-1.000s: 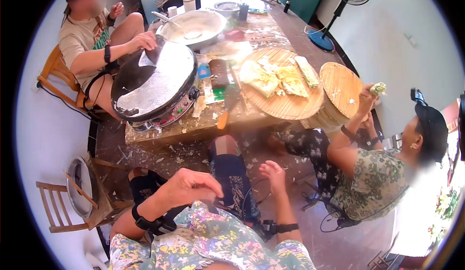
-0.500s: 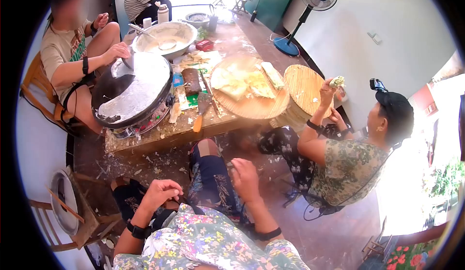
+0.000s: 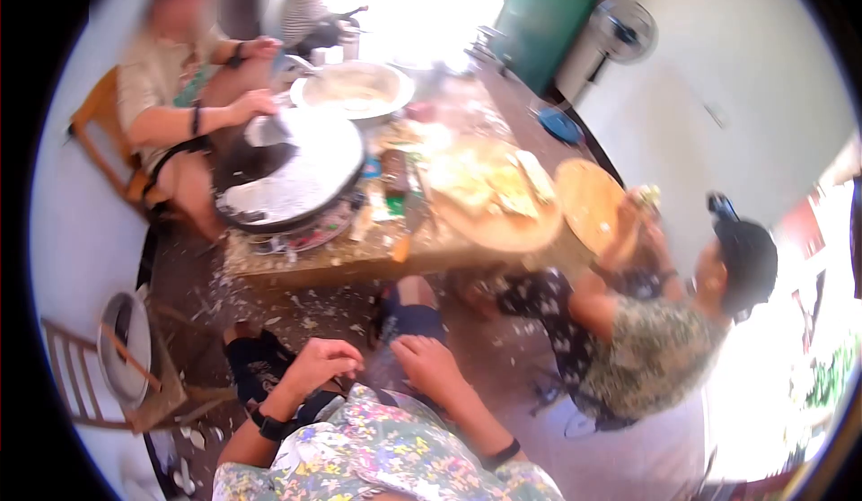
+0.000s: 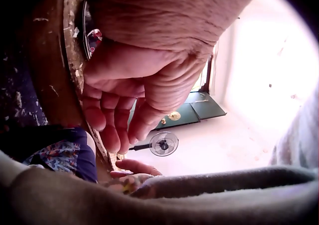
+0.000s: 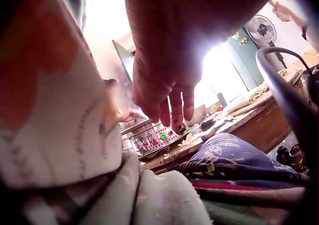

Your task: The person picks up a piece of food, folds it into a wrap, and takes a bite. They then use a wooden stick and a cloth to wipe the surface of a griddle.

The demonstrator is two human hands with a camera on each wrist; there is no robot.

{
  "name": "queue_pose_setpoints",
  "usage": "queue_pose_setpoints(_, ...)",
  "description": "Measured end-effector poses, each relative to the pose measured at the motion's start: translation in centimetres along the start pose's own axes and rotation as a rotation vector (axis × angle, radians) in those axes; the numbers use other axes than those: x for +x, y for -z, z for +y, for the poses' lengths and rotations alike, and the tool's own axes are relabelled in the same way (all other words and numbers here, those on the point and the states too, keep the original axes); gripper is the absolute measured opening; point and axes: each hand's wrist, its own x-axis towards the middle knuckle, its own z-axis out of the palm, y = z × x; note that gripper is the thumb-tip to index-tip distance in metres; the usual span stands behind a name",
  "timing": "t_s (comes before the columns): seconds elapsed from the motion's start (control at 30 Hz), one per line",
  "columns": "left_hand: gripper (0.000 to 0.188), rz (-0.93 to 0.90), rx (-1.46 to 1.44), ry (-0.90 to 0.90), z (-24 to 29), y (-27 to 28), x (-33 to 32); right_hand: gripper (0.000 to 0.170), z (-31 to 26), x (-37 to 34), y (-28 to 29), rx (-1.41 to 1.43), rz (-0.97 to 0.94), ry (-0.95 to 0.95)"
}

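My left hand point(image 3: 321, 364) is held over my lap, its fingers loosely bent with nothing between them. Across from it, my right hand point(image 3: 426, 364) hovers near my knee, also without anything in it. In the left wrist view the left fingers point(image 4: 107, 123) hang relaxed; the right fingers point(image 5: 177, 108) droop in the right wrist view. Beyond my knees stands a low wooden table point(image 3: 323, 272) with a round griddle point(image 3: 328, 164) partly coated in pale batter. A bamboo board point(image 3: 512, 236) on it carries folded flatbreads point(image 3: 485, 182).
A seated person point(image 3: 166, 97) at left works a scraper on the griddle. At right, another person point(image 3: 655, 348) holds up a rolled flatbread point(image 3: 646, 197). A batter basin point(image 3: 386, 110) stands behind the griddle, and an orange-handled tool point(image 3: 400, 248) lies at the table edge.
My right hand has come down and inward, closer to my left hand. The head view has shifted. At the griddle the other person's hand remains on the scraper.
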Motion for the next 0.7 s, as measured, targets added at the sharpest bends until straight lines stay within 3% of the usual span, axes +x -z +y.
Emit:
queue_pose_setpoints(0.13, 0.016, 0.003, -0.017, 0.064, 0.0, 0.3, -0.9, 0.025, -1.4, 0.8, -0.3, 0.002, 0.004, 0.112)
queue_pose_setpoints(0.23, 0.017, 0.009, 0.001, -0.033, -1.4, 0.7, -0.8, 0.026, -1.7, 0.9, -0.8, -0.002, 0.001, 0.140)
queue_pose_setpoints(0.7, 0.017, 0.000, 0.019, -0.072, -1.6, 0.7, -2.1, 0.024, -3.1, 1.0, -0.8, -0.018, 0.000, 0.185)
